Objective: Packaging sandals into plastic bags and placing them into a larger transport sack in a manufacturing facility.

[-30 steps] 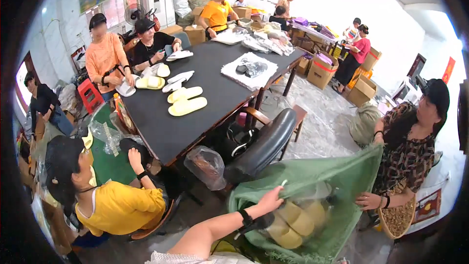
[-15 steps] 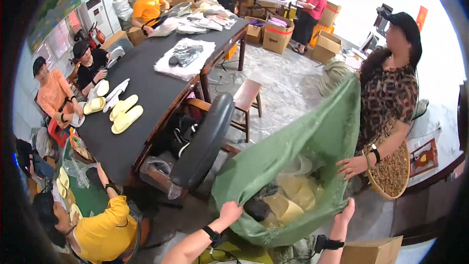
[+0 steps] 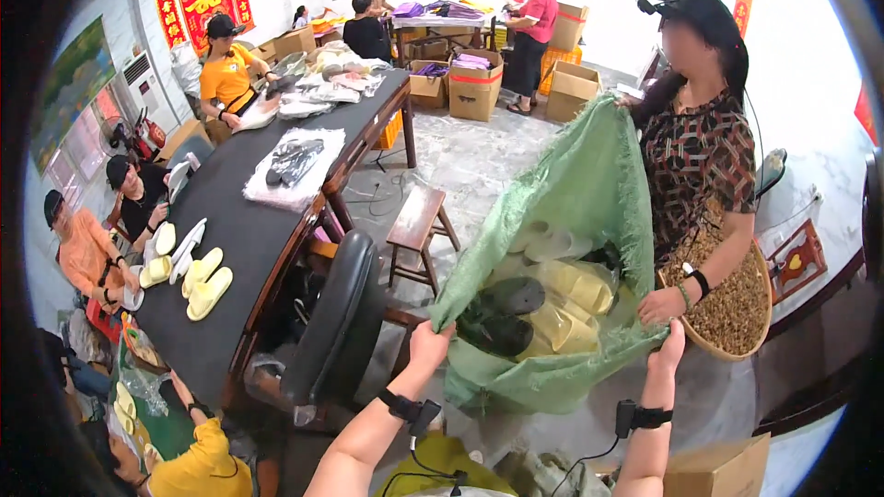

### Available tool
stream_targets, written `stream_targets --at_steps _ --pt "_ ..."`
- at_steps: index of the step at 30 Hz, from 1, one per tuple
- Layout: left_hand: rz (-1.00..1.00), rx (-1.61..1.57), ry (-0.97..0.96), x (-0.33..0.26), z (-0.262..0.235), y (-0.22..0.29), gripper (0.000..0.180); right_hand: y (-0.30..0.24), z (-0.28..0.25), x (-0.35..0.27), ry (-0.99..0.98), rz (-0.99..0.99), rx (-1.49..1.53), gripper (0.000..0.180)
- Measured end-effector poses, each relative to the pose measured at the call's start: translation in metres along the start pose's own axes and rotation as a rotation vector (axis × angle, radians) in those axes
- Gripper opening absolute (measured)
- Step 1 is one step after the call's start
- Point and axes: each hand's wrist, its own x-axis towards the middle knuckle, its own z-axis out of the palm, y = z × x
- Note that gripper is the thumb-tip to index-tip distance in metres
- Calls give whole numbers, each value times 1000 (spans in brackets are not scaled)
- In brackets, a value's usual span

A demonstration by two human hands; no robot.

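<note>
A big green woven sack [image 3: 525, 387] hangs with its mouth spread wide in front of me. My left hand [image 3: 430, 347] is closed on the left of its rim, and my right hand [image 3: 668, 350] is closed on the near right edge. Inside lie yellow slippers [image 3: 587, 287], dark slippers [image 3: 513, 295] and pale ones, some in clear plastic bags. Opposite me at the right, a person in a patterned top [image 3: 704, 143] holds the far rim high with one hand, the other hand [image 3: 661, 305] at the rim near my right hand.
A long dark table [image 3: 230, 193] with slippers and bagged goods runs along the left, people seated and standing around it. Between it and the sack are a black chair [image 3: 336, 322] and a wooden stool [image 3: 419, 221]. A round basket [image 3: 727, 313] and cardboard box [image 3: 718, 468] are at the right.
My view has shifted. The sack's mouth has been pulled wider and more upright, showing more slippers. My left hand has risen with the rim; both hands keep their grip.
</note>
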Motion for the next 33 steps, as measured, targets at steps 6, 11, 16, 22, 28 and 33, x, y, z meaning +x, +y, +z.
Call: stream_targets --at_steps 6,11,16,22,28,33 --pt "-10 315 -109 67 39 1 39 30 35 42 142 -69 -233 28" --pt "-56 348 -228 118 66 32 42 97 3 79 -86 37 -898 49" --pt "-97 226 -132 187 45 55 42 179 85 13 -238 878 -898 84" --pt "-89 241 -40 251 90 93 44 198 139 95 -173 1025 -287 91" --pt "49 16 126 321 114 152 43 192 276 186 -378 815 -322 88" --pt "369 -187 54 345 155 240 35 210 358 284 -547 327 -281 51"
